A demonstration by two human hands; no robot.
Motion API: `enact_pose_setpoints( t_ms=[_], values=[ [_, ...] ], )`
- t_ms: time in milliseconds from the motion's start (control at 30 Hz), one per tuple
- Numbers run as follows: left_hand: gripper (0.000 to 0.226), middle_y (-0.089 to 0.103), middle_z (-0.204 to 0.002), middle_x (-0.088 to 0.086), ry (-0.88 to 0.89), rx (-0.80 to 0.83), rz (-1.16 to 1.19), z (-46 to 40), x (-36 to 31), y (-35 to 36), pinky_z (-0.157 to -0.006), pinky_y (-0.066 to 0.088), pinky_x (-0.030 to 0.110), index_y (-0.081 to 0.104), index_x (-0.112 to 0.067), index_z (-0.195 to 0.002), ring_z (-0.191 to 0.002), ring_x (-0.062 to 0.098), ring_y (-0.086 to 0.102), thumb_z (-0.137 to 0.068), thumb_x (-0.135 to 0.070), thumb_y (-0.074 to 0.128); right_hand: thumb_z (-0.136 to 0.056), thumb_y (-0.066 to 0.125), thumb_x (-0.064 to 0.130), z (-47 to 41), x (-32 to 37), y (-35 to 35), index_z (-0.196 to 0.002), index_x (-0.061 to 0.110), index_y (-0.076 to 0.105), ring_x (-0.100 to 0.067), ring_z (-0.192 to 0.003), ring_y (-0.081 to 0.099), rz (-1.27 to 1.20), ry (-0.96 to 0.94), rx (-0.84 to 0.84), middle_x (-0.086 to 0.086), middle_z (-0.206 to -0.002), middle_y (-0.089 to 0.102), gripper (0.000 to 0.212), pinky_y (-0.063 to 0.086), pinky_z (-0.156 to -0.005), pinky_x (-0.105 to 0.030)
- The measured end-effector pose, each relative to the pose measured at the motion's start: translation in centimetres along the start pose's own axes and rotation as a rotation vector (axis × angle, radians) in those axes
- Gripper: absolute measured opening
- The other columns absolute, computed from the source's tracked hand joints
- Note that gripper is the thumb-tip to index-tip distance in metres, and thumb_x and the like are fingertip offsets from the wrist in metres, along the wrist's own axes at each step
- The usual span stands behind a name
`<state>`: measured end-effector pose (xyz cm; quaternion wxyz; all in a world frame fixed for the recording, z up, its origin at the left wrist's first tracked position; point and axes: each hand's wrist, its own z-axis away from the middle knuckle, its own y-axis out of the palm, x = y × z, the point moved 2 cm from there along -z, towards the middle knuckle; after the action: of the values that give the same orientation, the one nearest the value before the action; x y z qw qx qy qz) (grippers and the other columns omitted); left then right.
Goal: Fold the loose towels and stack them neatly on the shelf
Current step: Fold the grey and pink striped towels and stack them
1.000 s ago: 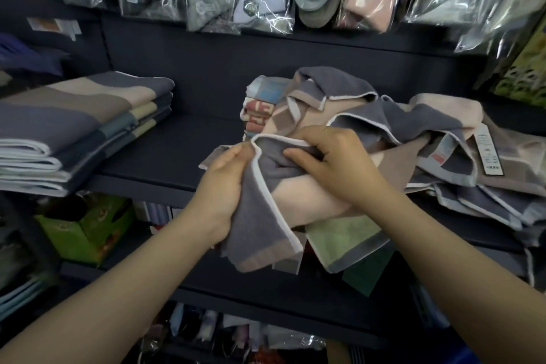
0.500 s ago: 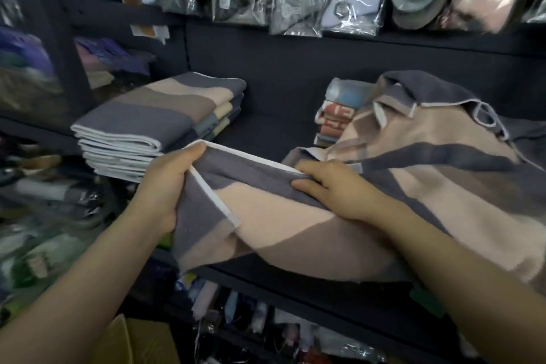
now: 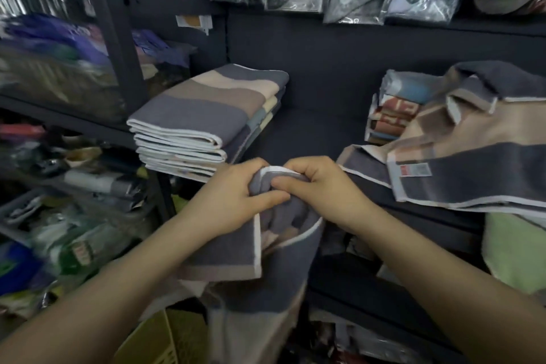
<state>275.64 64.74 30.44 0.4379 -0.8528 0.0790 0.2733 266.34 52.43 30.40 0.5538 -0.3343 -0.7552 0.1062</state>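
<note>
a grey and beige striped towel [image 3: 236, 248] is gripped at its white-trimmed top edge by the left hand [image 3: 233, 201] and the right hand [image 3: 319, 189], fingers curled round the cloth, just in front of the dark shelf [image 3: 310, 133]. it hangs below the shelf's front edge. a folded towel stack [image 3: 204, 118] is seen on the shelf's left part, loose towels [image 3: 472, 142] on its right.

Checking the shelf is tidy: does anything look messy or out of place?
Yes. The loose towels on the right lie crumpled, one edge hanging over the shelf, unlike the neat folded stack on the left.
</note>
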Motion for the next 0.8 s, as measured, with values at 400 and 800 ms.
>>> enact_pose_setpoints(
  t_ms=[400,800],
  values=[
    [0.026,0.07,-0.069,-0.008,-0.319,-0.244,0.977,-0.1,2.2,-0.6,-0.058,0.05,0.017,0.073,-0.031,-0.07,-0.067,0.003,0.066,-0.089,-0.023,0.057,-0.081,0.053,-0.005,0.0,-4.2,0.9,-0.078,-0.006,0.062,-0.018,-0.054,0.047,0.282,0.062,-0.206,-0.02,-0.064,0.059,0.01,0.038,-0.057,-0.033],
    [0.019,0.073,-0.078,-0.003,-0.612,-0.164,1.119,3.9,7.8,2.3,-0.061,0.051,0.02,0.07,-0.019,-0.085,-0.072,0.007,0.068,-0.08,-0.034,0.06,-0.098,0.039,0.01,4.3,-10.0,4.8,-0.106,-0.006,0.053,-0.035,-0.094,0.058,0.355,0.444,0.02,-0.024,-0.102,0.062,0.023,0.044,-0.078,-0.04]
  ],
)
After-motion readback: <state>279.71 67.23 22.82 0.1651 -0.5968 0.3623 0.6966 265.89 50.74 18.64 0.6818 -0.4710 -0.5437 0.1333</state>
